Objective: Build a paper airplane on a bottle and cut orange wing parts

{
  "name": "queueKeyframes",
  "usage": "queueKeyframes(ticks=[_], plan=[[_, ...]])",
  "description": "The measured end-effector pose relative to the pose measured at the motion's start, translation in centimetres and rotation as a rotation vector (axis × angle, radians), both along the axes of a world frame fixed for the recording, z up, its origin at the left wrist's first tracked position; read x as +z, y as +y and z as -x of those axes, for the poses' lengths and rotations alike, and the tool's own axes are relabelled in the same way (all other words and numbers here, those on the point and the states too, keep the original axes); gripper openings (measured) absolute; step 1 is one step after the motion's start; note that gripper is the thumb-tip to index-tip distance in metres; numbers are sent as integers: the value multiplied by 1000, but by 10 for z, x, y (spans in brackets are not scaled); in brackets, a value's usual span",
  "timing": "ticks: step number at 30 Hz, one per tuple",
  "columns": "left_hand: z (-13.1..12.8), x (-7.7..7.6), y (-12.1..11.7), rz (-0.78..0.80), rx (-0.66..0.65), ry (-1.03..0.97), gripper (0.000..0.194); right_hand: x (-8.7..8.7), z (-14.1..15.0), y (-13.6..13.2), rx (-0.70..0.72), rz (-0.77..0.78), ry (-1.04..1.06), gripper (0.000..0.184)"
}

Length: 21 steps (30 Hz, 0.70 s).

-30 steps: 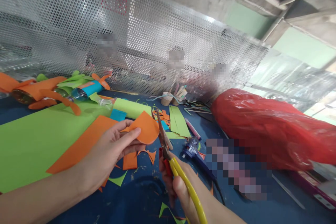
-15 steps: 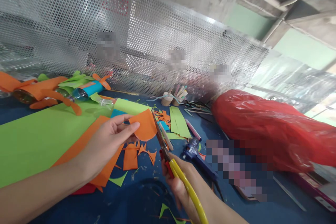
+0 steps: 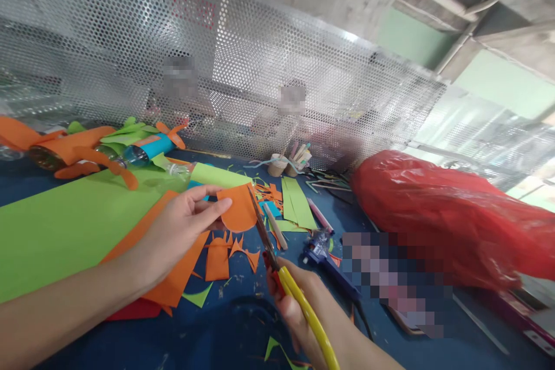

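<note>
Between thumb and fingers, my left hand (image 3: 191, 214) pinches an orange paper piece (image 3: 240, 208) with a rounded lower edge. My right hand (image 3: 299, 295) is wrapped round the yellow and red handles of a pair of scissors (image 3: 264, 237). The scissor blades lie along the right edge of the orange piece; whether they are fully closed is hard to tell. Below the piece, orange paper scraps (image 3: 217, 259) lie on the blue table (image 3: 234, 329). Under my left forearm are a large green paper sheet (image 3: 78, 225) and an orange sheet (image 3: 169, 277).
A blue glue gun (image 3: 332, 266) lies right of the scissors, near a red plastic bag (image 3: 433, 214). Paper-covered bottles (image 3: 73, 147) rest at the back left. Two cups of pens (image 3: 277, 165) stand by a perforated metal screen (image 3: 260, 58), with people behind it.
The scissor blades have shifted slightly against the right edge of the orange piece, which is tilted a little differently. Both hands keep their grips, and the camera view has moved slightly.
</note>
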<state>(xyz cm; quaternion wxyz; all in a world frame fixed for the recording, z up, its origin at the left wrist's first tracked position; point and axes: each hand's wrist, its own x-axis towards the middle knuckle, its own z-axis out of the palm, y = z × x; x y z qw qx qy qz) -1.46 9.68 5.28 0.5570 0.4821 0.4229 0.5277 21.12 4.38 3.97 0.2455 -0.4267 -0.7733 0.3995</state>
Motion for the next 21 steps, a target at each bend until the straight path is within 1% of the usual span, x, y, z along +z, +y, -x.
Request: queueKeyframes(ticks=[4,8,13,21], plan=[[-1,2,0,2,5,10,40,-2,0,0,0,21,0,65],[-1,3,0,1,-3,11,37,-3,-1,-1,-1,8,1,63],[0,4,0,-10,36,49,40,-5,-1,0,-4,4,13,62],[-1,5,-1,-10,29,40,37,-7,-1,0,-9,-34,7,60]])
